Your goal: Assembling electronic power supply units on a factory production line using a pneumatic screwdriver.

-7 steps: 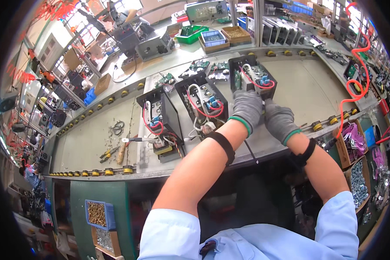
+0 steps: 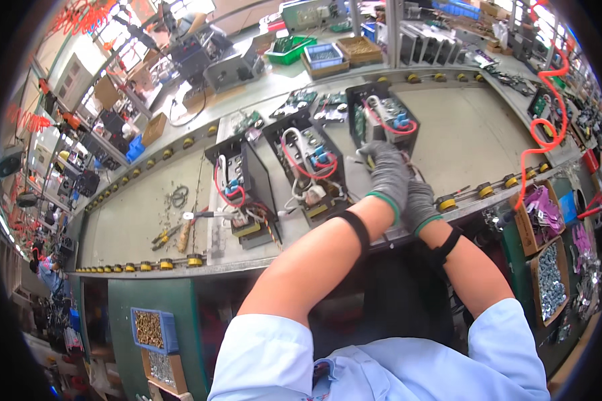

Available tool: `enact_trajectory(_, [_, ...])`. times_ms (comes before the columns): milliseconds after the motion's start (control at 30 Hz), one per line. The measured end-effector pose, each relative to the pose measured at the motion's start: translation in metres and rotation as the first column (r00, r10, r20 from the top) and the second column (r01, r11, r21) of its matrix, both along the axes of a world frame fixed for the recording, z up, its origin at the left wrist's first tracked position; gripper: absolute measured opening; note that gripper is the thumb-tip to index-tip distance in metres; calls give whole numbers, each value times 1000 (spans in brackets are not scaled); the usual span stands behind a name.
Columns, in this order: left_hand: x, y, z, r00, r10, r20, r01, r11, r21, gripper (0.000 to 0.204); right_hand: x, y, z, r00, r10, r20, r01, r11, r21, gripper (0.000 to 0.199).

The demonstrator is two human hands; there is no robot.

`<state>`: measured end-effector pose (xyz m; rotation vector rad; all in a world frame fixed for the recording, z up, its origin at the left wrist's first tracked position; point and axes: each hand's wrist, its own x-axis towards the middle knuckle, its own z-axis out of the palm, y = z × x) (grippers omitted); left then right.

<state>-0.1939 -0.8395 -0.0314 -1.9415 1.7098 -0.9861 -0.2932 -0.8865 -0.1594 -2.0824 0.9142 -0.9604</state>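
Observation:
Three black open-topped electrical units with red and white wires stand in a row: a left unit (image 2: 243, 187), a middle unit (image 2: 308, 160) and a right unit (image 2: 389, 120). My left hand (image 2: 386, 172), in a grey glove with a green cuff, is at the near end of the right unit, fingers curled. My right hand (image 2: 419, 202), gloved alike, is closed just below and right of it, partly behind the left wrist. What the fingers hold is hidden. A cable with a ring lug (image 2: 207, 214) sticks out left from the left unit.
Pliers (image 2: 166, 236) and a coiled cable (image 2: 179, 196) lie on the left of the bench. Circuit boards (image 2: 294, 105) sit behind the units. A green bin (image 2: 291, 51) stands farther back. At right hang a red coiled hose (image 2: 536, 157) and a box of screws (image 2: 550, 284).
My right hand has moved left and toward me, closer under the left wrist. My left hand has shifted slightly toward me. The dark rod below the hands no longer shows.

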Motion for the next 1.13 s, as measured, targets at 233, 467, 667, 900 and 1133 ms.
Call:
enact_trajectory(233, [72,35,32,806,-279,-522,277,957,-84,26,32,46,96,816,-276,-509,230,961,-153,51])
enact_trajectory(467, [79,27,48,726,-150,-671,253,966,58,31,38,14,92,994,-54,-92,83,935,346,65])
enact_trajectory(667, [77,20,47,717,-121,-686,241,967,81,30,50,31,82,731,-241,638,-466,507,726,36])
enact_trajectory(900, [85,14,36,676,-93,-731,245,964,103,30,47,37,145,814,-268,516,-400,386,832,22])
enact_trajectory(1133, [79,21,62,629,37,-776,240,941,239,46,13,44,148,908,-28,417,-339,536,773,36])
